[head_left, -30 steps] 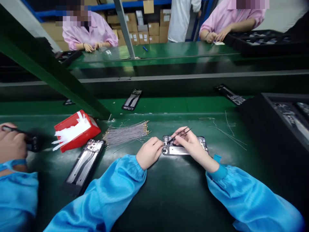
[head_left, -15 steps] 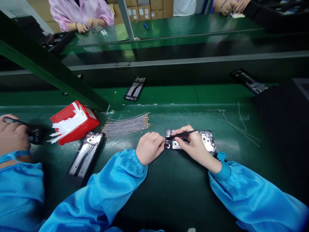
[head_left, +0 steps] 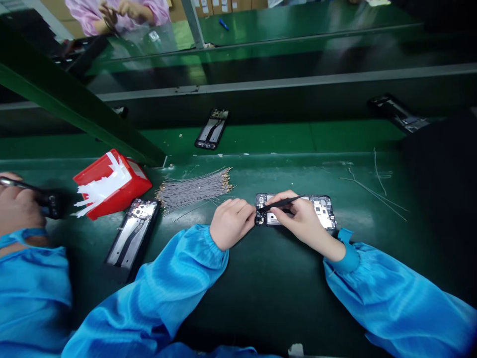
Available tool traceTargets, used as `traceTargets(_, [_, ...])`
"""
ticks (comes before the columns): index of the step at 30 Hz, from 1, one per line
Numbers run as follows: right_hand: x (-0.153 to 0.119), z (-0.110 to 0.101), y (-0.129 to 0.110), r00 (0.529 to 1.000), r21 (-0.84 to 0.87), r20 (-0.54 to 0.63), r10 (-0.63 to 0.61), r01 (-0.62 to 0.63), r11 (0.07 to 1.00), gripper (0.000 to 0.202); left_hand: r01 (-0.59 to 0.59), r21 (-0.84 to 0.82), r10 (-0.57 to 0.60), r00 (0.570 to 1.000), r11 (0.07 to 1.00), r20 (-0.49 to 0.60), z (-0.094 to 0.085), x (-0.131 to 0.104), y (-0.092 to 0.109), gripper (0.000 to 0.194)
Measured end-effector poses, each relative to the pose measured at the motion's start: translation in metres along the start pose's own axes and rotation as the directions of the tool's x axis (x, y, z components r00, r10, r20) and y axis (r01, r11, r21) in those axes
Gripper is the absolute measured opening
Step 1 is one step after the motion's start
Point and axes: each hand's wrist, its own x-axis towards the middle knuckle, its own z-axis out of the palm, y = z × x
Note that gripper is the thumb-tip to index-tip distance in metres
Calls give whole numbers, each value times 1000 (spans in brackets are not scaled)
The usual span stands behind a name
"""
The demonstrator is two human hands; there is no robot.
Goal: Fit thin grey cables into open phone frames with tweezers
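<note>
An opened phone point(head_left: 323, 209), its inner boards and metal plate bare, lies crosswise on the green bench in front of me. My left hand point(head_left: 233, 223) is closed at the phone's left end, fingertips pressed to its edge. Over the phone's middle, my right hand point(head_left: 298, 214) pinches black tweezers point(head_left: 283, 202), whose tip touches the left end of the phone near my left fingers. What the tip grips, if anything, is too small to make out. Left of my hands lies a bundle of thin grey cables point(head_left: 194, 190) with gold-coloured ends.
A red bin point(head_left: 139, 186) with white paper strips stands left, beside another opened phone point(head_left: 130, 238). Further phones lie on the strip behind, one at centre point(head_left: 212, 130). Loose wires point(head_left: 372, 191) lie right. A co-worker's hand point(head_left: 18, 206) holds a device far left. A green post point(head_left: 93, 109) slants across.
The view has tilted slightly downward. My right hand and the tweezers stay over the phone with little movement. Across the bench, the person in pink has raised their hands.
</note>
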Motion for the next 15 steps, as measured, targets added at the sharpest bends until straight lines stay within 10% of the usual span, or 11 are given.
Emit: traceTargets(15, [1,0,-2,1000,-13,-6,-5,5,1000,13,-2,24,2,1000,1000,2,1,0,0,21])
